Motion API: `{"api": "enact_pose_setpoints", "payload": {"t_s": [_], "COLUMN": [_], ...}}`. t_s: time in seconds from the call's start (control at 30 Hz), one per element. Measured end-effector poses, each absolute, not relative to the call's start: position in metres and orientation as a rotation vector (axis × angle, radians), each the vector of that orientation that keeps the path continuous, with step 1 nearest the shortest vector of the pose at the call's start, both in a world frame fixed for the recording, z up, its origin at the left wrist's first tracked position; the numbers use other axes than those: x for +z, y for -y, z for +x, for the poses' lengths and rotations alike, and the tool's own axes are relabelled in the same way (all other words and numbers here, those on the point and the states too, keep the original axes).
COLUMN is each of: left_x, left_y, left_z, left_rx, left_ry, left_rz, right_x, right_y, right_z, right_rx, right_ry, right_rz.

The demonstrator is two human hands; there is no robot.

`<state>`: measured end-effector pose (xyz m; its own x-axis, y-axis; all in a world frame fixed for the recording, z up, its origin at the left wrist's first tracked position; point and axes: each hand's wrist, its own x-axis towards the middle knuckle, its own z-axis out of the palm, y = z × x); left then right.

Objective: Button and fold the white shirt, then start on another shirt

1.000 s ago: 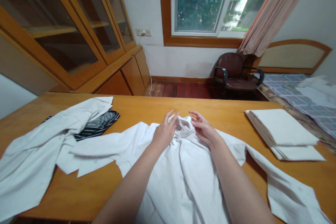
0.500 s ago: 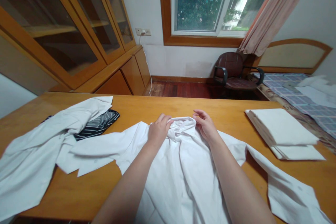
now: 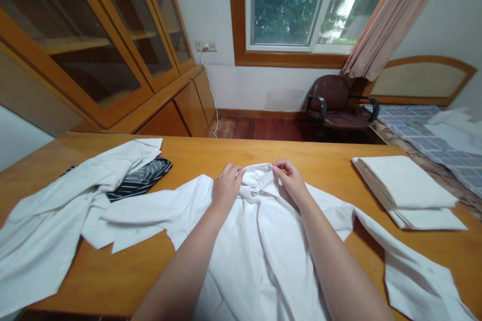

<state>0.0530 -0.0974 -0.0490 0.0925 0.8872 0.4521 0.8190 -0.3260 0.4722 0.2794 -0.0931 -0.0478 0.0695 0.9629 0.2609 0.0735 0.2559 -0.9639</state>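
A white long-sleeved shirt (image 3: 259, 241) lies spread on the wooden table (image 3: 109, 281), its sleeves reaching out to both sides. At its top edge is the collar (image 3: 259, 167), rumpled in the middle. My left hand (image 3: 227, 185) pinches the collar's left end between thumb and fingers. On the other end of the collar, my right hand (image 3: 290, 178) is closed in a pinch. Both forearms pass over the body of the shirt, hiding parts of it. The left sleeve tip lies close against another white garment.
That other white garment (image 3: 48, 225) lies crumpled at the left, over a dark striped cloth (image 3: 141, 179). Folded white cloths (image 3: 406, 180) are stacked at the right. Beyond the table stand a glass-fronted cabinet (image 3: 150, 85), an office chair (image 3: 335, 100) and a bed (image 3: 425, 120).
My right hand has moved slightly left and closed on the collar's right end. The collar's top edge has risen a little and looks straighter. My left hand has barely shifted.
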Motion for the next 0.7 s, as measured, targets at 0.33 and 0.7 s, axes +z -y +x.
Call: {"api": "enact_pose_setpoints", "payload": {"t_s": [0.33, 0.7], "left_x": [-0.038, -0.04], "left_y": [0.11, 0.119], "left_z": [0.064, 0.076], "left_rx": [1.065, 0.762], "left_ry": [-1.571, -1.367], "left_rz": [2.4, 2.718], "right_x": [-0.059, -0.055], "right_y": [0.089, 0.096], "right_z": [0.279, 0.278], "right_rx": [0.982, 0.692], "right_ry": [1.303, 1.738], "right_rz": [-1.079, -1.069]}}
